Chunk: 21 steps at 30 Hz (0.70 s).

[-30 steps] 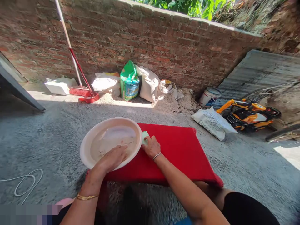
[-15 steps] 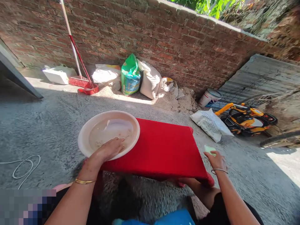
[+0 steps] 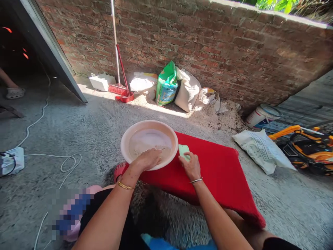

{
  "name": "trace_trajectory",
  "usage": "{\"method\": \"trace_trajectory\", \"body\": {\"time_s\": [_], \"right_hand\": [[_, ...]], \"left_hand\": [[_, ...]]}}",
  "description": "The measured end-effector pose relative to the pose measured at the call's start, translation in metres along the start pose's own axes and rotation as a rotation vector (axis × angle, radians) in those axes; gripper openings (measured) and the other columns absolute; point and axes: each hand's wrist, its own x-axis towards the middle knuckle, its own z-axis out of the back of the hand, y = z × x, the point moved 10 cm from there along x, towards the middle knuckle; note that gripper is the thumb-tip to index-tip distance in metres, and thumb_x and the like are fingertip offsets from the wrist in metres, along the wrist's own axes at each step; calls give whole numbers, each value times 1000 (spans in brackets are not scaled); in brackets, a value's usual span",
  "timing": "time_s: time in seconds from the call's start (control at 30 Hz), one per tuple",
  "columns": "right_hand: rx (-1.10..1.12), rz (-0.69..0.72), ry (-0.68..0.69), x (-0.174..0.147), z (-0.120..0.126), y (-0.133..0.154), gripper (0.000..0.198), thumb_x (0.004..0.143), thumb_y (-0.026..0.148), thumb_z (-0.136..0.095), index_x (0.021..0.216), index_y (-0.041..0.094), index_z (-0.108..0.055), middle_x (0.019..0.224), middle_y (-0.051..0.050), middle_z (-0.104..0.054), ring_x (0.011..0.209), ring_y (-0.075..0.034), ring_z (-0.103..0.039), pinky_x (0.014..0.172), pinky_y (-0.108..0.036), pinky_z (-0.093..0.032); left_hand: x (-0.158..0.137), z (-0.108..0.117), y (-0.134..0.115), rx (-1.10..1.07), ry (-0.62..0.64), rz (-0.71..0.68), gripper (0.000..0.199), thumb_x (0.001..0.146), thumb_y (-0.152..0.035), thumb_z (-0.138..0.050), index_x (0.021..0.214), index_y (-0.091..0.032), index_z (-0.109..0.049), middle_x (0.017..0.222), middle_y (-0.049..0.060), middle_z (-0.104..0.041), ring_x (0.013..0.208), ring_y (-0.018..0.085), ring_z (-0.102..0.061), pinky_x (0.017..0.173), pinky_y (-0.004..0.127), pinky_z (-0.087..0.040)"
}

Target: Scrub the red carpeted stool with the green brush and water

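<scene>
A pale pink plastic basin of water stands on the left end of a low bench covered in red cloth. My left hand reaches over its near rim. The fingers stretch down at the water, partly bent, with nothing visible in them. Just right of the basin, my right hand grips a flat, pale green phone case between thumb and fingers, above the cloth. The hand covers its lower part.
Along the brick wall are a broom and red dustpan, a green bag, sacks and sand. A white sack and a toy digger lie right. A white cable crosses the floor left. Another person's foot shows by the doorway.
My right hand has brought the phone case from beyond the bench's right end to beside the basin. My left hand stays at the basin. The view has turned left.
</scene>
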Motion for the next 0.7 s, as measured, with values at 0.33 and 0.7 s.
{"method": "trace_trajectory", "body": {"time_s": [0.33,0.7], "right_hand": [[49,30,234,15,-47,18,25,94,38,-62,114,26,-73,95,-3,-74,89,-22,-68,71,-27,-44],[188,-243,-30,38,100,-157,21,70,29,-61,87,21,-69,61,6,-55,62,-16,-56,60,-25,-43]], "left_hand": [[2,2,-1,-3,28,3,55,100,-30,-44,150,-12,-59,153,21,-61,142,34,-57,122,50,-43],[11,-4,20,88,47,35,64,98,-43,-37,150,-14,-59,157,18,-59,149,33,-52,124,46,-40]]}}
